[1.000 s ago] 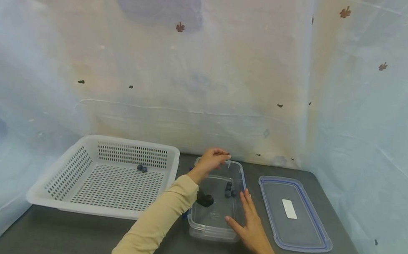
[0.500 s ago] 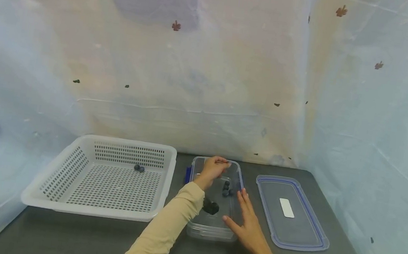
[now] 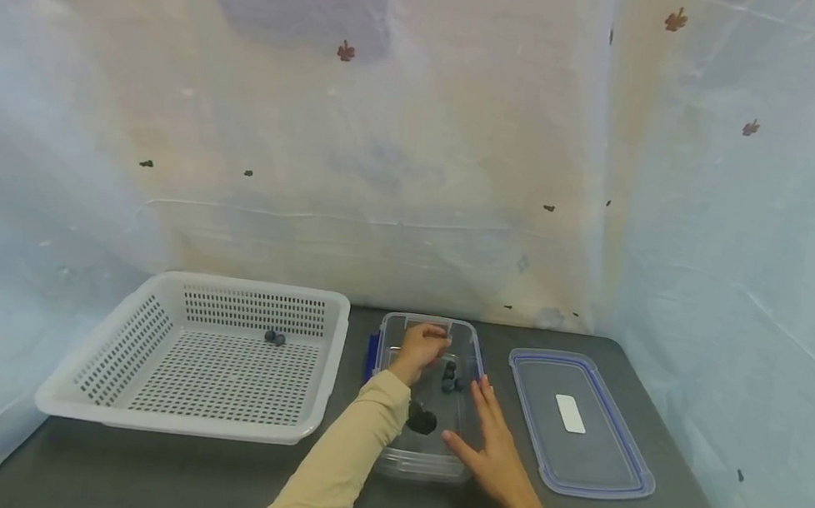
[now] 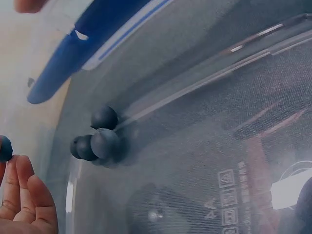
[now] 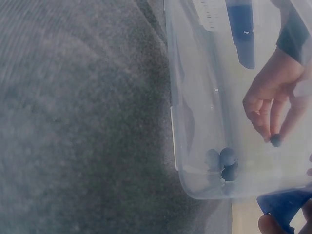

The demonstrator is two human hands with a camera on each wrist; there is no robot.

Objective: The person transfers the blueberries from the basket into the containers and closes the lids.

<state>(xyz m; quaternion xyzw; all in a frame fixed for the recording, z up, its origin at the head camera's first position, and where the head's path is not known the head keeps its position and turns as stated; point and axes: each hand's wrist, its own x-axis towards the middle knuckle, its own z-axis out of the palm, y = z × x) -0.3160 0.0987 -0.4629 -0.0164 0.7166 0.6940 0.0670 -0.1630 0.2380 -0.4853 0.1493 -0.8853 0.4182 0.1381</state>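
My left hand (image 3: 420, 354) reaches into the far end of a clear plastic container (image 3: 421, 463). Its fingertips pinch a blueberry (image 5: 275, 140), which shows at the edge of the left wrist view too. Several blueberries (image 4: 105, 144) lie bunched on the container floor by its right wall. My right hand (image 3: 497, 461) has its fingers stretched out along the container's right side, with the thumb apart and nearer the front. In the right wrist view, its fingertips (image 5: 270, 224) are at a blue side clip (image 5: 282, 207) of the container.
A white perforated basket (image 3: 177, 422) stands to the left, with two blueberries (image 3: 275, 338) near its back right corner. To the right lies a clear lid with a blue seal (image 3: 599, 460) and a white label (image 3: 570, 413). Patterned plastic sheeting (image 3: 418, 163) rises behind the dark tabletop (image 3: 185, 480).
My left hand has come down from the container's far rim to inside it, still pinching the blueberry. The right hand stays by the right side. The head view has shifted slightly.
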